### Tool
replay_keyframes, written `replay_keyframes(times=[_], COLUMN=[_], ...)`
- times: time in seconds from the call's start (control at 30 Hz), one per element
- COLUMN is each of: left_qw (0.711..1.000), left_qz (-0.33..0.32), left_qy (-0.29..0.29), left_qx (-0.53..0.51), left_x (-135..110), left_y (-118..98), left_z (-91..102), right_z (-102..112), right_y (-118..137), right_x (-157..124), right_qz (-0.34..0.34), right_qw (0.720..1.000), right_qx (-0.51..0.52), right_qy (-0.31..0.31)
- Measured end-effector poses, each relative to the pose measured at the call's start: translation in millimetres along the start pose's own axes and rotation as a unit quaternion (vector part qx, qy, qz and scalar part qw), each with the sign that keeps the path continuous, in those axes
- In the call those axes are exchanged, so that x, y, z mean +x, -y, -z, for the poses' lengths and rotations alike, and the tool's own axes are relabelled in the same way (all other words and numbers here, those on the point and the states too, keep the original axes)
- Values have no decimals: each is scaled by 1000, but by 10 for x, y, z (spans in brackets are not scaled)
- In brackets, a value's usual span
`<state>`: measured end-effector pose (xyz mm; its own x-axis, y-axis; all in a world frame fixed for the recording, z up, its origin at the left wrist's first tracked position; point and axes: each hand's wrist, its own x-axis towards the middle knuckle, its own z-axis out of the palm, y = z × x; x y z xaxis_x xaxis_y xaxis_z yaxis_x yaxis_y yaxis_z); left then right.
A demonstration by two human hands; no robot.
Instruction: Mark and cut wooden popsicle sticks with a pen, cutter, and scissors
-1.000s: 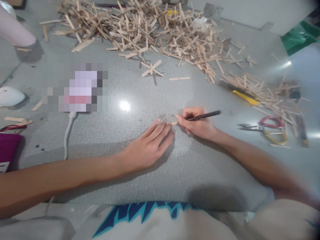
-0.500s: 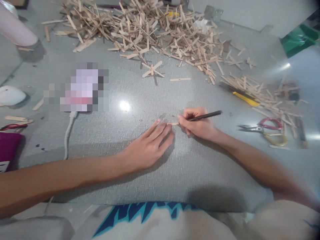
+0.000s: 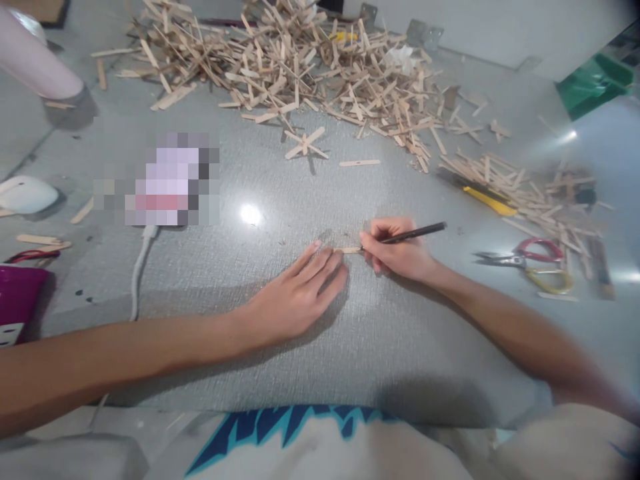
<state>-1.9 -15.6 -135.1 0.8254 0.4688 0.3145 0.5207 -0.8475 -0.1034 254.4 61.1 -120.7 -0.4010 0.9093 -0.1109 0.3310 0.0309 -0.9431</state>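
Note:
A small wooden stick (image 3: 351, 251) lies flat on the grey textured surface (image 3: 310, 360) between my hands. My left hand (image 3: 300, 293) rests palm down with fingers stretched out, its fingertips pressing on the stick's left end. My right hand (image 3: 397, 252) is closed around a black pen (image 3: 415, 233), whose tip touches the stick's right end. A single loose stick (image 3: 359, 163) and a small cross of glued sticks (image 3: 305, 142) lie farther back.
A large heap of wooden sticks (image 3: 300, 60) fills the far side, with a smaller heap (image 3: 520, 183) at right. A yellow cutter (image 3: 487, 199) and red-and-yellow-handled scissors (image 3: 530, 261) lie right. A white cable (image 3: 137, 273), a white object (image 3: 27, 195) and a magenta box (image 3: 17, 293) sit left.
The view has shifted slightly, so everything sits a little lower in frame. My right hand with the pen has edged a touch to the right along the stick; the left hand stays put.

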Motion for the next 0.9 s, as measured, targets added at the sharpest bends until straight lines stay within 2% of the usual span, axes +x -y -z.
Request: replay_keyframes(times=[0.17,0.43,0.9], left_qw=[999,1000,1000], left_qz=[13,-2,-5], left_qy=[9,0,-10], left_qx=[-41,7,14], left_x=[-13,2,13], left_y=[3,-1,2], left_z=[-2,8,4], right_z=[4,-6,-8], right_y=[-19,-24,-31], right_x=[-9,-8,-6], right_qz=[15,15,24], right_qw=[1000,999,1000], right_qx=[-21,-28,-19], right_qy=[3,-5,-5])
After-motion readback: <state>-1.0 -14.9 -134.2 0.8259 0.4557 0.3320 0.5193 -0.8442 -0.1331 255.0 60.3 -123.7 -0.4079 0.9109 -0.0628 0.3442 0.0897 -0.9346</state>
